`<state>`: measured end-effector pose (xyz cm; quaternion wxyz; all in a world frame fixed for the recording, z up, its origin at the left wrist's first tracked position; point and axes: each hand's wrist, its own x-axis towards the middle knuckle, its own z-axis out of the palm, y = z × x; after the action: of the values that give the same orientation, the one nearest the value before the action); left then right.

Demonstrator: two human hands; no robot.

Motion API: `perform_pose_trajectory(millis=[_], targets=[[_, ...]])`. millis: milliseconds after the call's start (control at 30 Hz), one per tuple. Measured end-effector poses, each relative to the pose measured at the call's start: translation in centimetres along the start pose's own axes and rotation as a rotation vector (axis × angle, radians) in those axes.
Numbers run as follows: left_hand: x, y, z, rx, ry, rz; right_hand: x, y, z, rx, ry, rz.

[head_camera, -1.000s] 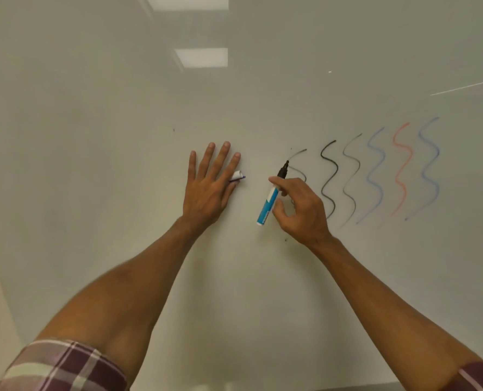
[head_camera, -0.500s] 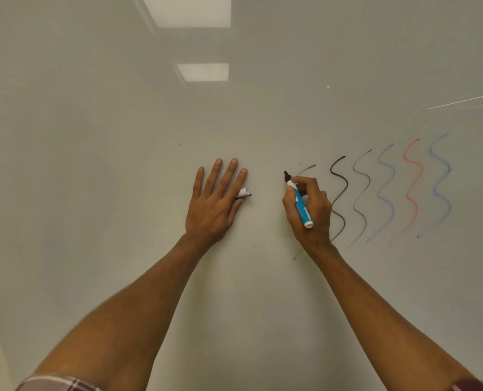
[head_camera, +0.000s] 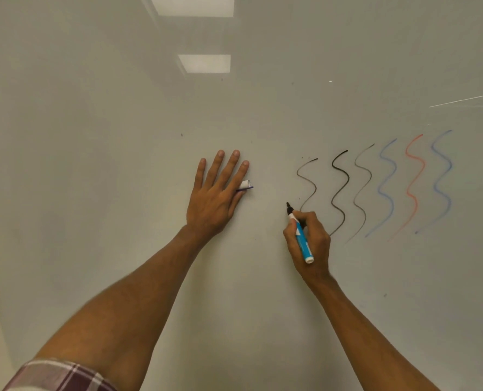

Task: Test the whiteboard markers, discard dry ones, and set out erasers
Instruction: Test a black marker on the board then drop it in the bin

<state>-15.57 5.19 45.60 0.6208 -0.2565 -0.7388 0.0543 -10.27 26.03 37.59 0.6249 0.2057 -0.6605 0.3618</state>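
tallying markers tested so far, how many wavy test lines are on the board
6, in a row, left to right: faint black line, bold black line, thin grey line, blue line, red line, far blue line. The right hand may hide the first's lower end.

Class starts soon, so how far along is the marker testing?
Done: six test squiggles on the whiteboard, three black, blue, red, blue. In hand: the right hand grips an uncapped black-tipped marker beside the faint leftmost squiggle; the left hand lies flat on the board, a white cap poking out under its index finger. Left: no erasers or discarded markers show, so both steps seem undone.
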Motion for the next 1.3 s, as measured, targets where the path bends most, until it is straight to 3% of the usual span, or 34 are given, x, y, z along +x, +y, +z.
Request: perform_pose_trajectory(millis=[133,367,567,667,800,933,1000,1167,1300], targets=[[0.0,-0.1,0.0,-0.01,-0.014,0.002,-1.7,0.4,-0.6,-0.085,-0.168,-0.105],[-0.9,0.4,-0.6,-0.094,-0.017,-0.053,-5.6,0.1,-1.7,-0.077,-0.098,0.145],[-5.0,2.3,-0.8,-0.126,-0.101,-0.069,-7.0,-0.4,-2.4,-0.181,-0.375,-0.018],[-8.0,3.9,-0.9,-0.152,-0.143,-0.068,-7.1,-0.7,-3.1,-0.246,-0.38,-0.096],[-11.5,6.0,-1.2,-0.19,-0.21,-0.003,-8.7,-1.1,-4.4,-0.336,-0.492,-0.044],[-13.9,8.0,-1.4,-0.238,-0.265,0.018,-11.1,-1.9,-6.6,-0.248,-0.682,0.204],[-15.1,9.2,-1.5,-0.259,-0.308,0.032,-12.3,-2.2,-7.6,-0.299,-0.745,0.202],[-17.7,13.1,-1.9,-0.324,-0.408,0.049,-15.5,-2.4,-10.6,-0.273,-0.621,0.243],[-19.4,16.6,-1.9,-0.368,-0.482,0.101,-17.4,-2.0,-13.9,-0.355,-0.663,0.293]])
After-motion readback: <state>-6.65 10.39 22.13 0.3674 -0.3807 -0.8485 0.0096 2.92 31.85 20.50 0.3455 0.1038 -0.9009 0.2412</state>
